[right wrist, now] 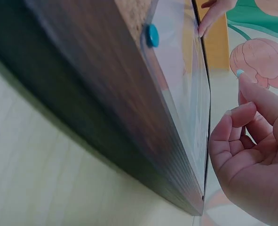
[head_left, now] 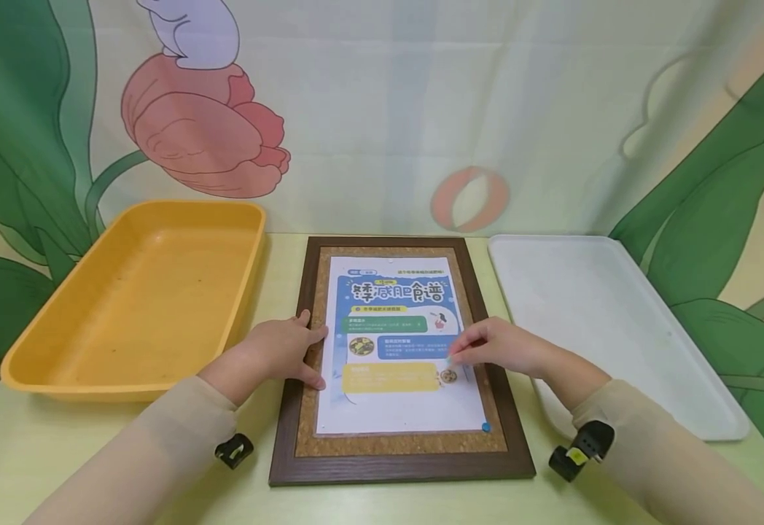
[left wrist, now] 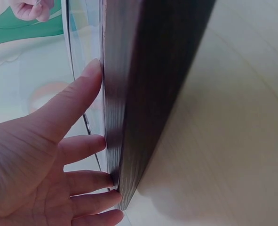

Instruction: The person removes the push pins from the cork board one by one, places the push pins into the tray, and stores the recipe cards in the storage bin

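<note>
A corkboard in a dark brown wooden frame (head_left: 398,469) lies on the table, with a printed laminated poster (head_left: 388,412) on its cork. One blue pushpin (head_left: 486,427) sits in the poster's lower right corner. My left hand (head_left: 281,350) lies at the left side of the frame, fingers spread, thumb and index finger reaching the poster's left edge. Over the poster's right side, my right hand (head_left: 503,346) pinches a small light blue pushpin (right wrist: 240,73) between thumb and finger. Most of that pin is hidden by the fingertips.
A deep yellow tray (head_left: 139,313) stands left of the board, and a flat white tray (head_left: 612,321) lies to its right. Behind the table hangs a curtain (head_left: 356,131) printed with flowers and leaves. Black straps are on both sleeves.
</note>
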Demonstrator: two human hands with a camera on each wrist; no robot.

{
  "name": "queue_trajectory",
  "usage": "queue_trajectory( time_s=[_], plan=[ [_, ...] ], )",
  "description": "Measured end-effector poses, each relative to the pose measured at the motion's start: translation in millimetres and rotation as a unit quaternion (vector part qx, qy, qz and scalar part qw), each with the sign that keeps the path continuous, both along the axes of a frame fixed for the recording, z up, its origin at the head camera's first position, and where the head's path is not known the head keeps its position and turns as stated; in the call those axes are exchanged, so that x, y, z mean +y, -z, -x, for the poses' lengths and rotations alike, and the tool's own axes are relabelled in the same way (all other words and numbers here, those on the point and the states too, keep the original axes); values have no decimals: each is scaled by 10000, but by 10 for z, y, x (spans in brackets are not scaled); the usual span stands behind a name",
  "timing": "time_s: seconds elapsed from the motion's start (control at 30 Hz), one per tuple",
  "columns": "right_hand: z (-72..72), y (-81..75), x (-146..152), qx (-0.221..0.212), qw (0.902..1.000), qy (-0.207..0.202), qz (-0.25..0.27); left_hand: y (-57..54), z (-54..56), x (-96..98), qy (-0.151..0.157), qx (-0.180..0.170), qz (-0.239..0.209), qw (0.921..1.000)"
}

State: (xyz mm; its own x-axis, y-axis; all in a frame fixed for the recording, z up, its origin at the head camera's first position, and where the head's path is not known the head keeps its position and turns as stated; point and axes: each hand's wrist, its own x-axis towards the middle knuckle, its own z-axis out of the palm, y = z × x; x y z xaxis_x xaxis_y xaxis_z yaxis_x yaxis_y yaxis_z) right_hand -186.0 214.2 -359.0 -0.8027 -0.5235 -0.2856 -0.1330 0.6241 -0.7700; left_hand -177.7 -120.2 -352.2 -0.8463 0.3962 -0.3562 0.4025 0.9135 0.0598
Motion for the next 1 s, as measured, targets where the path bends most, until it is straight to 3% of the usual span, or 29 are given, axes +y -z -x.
queue_trajectory(
  time_s=[0.67,1.0],
  plan=[
    [39,0,218,-20,9988,490,-94,6,-9,13,-29,-28,21,10000],
    [55,-42,322,-1,9987,508,-86,-5,-6,14,-20,3,16,10000]
  ],
)
